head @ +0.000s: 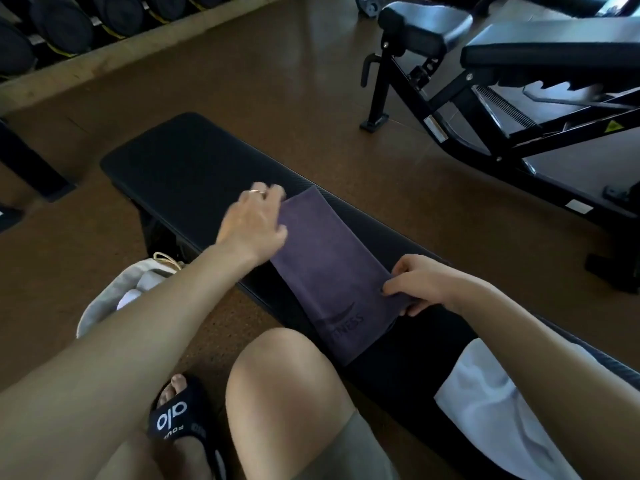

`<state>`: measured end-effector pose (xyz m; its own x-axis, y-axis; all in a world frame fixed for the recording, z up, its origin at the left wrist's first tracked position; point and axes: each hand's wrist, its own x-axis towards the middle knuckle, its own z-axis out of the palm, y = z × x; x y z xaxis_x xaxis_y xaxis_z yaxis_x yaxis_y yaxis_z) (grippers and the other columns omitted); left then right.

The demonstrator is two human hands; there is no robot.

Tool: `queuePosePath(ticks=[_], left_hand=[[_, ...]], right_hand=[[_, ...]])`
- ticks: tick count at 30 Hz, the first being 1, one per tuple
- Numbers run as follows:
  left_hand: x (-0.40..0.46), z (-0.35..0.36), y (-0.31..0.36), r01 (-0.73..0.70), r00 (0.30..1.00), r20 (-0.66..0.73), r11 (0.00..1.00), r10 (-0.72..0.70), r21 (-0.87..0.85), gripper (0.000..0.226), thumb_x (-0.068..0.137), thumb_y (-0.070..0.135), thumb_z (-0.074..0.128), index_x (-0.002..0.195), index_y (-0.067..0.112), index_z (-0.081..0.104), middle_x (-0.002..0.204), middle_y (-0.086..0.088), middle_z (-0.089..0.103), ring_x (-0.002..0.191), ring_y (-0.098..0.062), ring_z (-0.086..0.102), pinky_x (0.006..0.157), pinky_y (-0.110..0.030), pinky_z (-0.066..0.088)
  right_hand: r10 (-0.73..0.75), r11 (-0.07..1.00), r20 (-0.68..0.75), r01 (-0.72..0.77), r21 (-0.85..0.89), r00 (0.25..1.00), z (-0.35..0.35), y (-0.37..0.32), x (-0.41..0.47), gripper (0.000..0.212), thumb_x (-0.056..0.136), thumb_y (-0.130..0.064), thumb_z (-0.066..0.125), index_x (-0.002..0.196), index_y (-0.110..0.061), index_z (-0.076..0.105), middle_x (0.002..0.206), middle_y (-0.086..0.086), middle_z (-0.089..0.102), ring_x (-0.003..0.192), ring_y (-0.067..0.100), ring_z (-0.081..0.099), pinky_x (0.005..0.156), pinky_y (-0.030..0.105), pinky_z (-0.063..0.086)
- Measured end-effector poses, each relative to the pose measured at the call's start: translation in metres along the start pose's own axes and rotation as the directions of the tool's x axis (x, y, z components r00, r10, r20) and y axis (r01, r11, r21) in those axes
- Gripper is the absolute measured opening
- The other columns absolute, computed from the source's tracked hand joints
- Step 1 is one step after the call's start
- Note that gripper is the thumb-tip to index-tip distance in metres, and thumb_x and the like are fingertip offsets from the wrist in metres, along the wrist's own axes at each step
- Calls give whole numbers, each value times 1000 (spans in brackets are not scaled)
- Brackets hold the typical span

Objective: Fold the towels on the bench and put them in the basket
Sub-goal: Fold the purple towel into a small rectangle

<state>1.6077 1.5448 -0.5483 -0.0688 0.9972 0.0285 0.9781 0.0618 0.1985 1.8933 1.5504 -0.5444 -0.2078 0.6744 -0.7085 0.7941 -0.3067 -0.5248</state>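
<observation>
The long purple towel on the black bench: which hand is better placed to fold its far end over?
Left hand: it rests on the purple towel's far end, while the right hand pinches the near edge.

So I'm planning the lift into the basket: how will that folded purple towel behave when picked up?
The folded purple towel probably goes floppy: it lies flat, draping over the black padded bench edge. Likely light, being thin. The fold may slip open unless both ends are supported.
</observation>
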Motion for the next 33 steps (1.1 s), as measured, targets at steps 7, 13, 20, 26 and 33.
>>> queuePosePath(ticks=[7,13,20,26,33], left_hand=[[-92,3,106,-351,821,463,935,333,-50,65,79,73,66,114,22,50,112,1,44,97,-18,47,77,-36,48],[-118,33,112,-358,881,370,927,297,109,83,75,68,72,132,12,50,135,-9,43,115,-27,44,89,-43,51],[-124,28,115,-201,915,359,980,185,8,58,82,32,78,127,10,49,130,-9,41,114,-27,43,87,-36,51],[-116,18,103,-105,914,375,983,156,-153,17,92,21,62,101,18,49,114,-4,48,99,-19,48,81,-32,47],[-93,-14,56,112,858,500,910,115,-400,8,94,23,63,99,21,58,98,0,62,83,-16,58,66,-30,45]], right_hand=[[-71,980,29,64,190,997,-4,2,-5,34,98,-2,60,122,-25,53,117,9,59,99,29,71,78,40,65],[-148,945,176,87,315,973,-16,13,-5,28,99,4,51,115,-8,70,124,18,64,103,26,70,75,29,60],[-168,870,262,17,493,950,-30,13,-8,61,86,26,35,125,-4,70,123,20,69,109,29,74,90,37,62],[-259,933,207,190,305,943,-26,16,-4,49,87,20,57,121,-12,74,116,13,73,107,27,73,91,36,60],[-362,925,17,357,133,932,-13,16,8,14,99,-24,67,88,-16,70,75,-4,62,73,15,55,66,28,43]])
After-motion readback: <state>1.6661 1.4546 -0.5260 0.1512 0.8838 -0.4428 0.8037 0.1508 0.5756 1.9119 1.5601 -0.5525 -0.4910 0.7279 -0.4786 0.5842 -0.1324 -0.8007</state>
